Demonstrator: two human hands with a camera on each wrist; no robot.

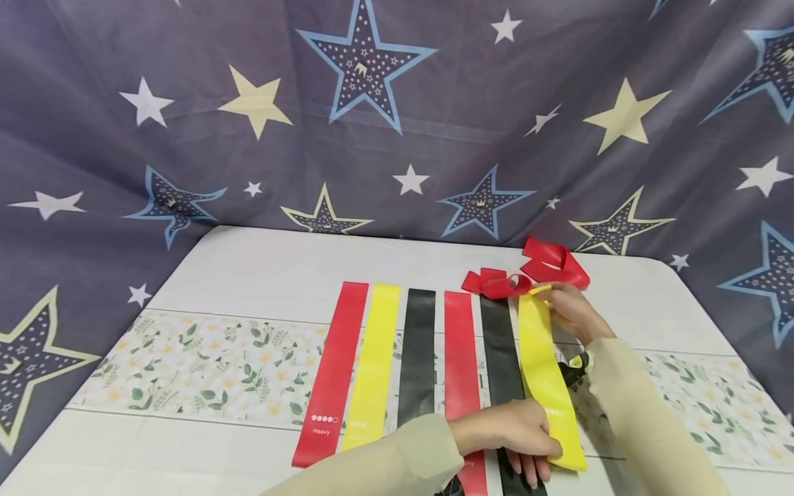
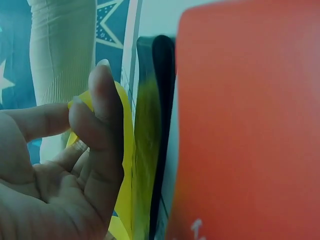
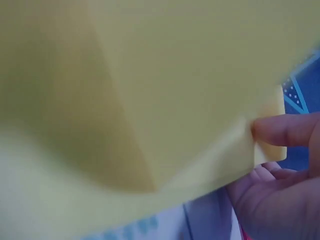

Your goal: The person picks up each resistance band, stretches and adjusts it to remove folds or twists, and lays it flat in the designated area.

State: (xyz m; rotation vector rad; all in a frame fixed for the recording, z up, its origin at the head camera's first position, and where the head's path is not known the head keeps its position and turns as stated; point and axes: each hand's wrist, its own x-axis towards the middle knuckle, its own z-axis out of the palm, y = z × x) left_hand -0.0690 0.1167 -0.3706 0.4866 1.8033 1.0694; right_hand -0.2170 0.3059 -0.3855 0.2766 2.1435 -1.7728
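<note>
A flat yellow resistance band [image 1: 546, 358] stretches lengthwise between my two hands at the right end of a row of bands. My right hand [image 1: 573, 310] pinches its far end between thumb and fingers. In the right wrist view the yellow band [image 3: 190, 90] fills most of the picture, with the thumb [image 3: 285, 130] pressed on it. My left hand [image 1: 521, 434] holds the near end, passing over a black band [image 1: 499, 344]. Seen from the left wrist, the fingers [image 2: 102, 115] curl at the yellow band's edge [image 2: 127, 150].
Left of the hands lie a red band [image 1: 459, 351], a black band [image 1: 418, 351], a yellow band [image 1: 376, 358] and another red band [image 1: 335, 365]. Loose red strips [image 1: 555, 265] are bunched at the table's back right. A starred curtain [image 1: 267, 172] hangs behind the white table [image 1: 155, 448].
</note>
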